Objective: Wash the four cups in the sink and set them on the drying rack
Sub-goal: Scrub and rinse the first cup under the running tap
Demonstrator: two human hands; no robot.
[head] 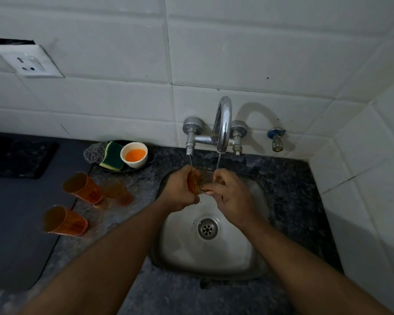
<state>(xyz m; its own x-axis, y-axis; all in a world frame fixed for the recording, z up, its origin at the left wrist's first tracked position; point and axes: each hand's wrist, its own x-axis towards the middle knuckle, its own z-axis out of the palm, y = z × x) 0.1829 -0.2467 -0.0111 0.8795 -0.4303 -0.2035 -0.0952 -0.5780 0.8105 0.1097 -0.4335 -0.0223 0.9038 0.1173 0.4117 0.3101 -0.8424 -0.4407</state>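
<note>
Both my hands hold one orange see-through cup over the steel sink, under water running from the tap. My left hand wraps the cup's side. My right hand grips its rim, fingers at the mouth. Three more orange cups stand left of the sink: one and one side by side on the counter, and one nearer me, at the edge of a dark grey mat.
Behind the cups a dark dish holds a green-yellow sponge, a steel scrubber and a white bowl of orange liquid. A tiled wall with a socket rises behind. A small blue valve sits right of the tap.
</note>
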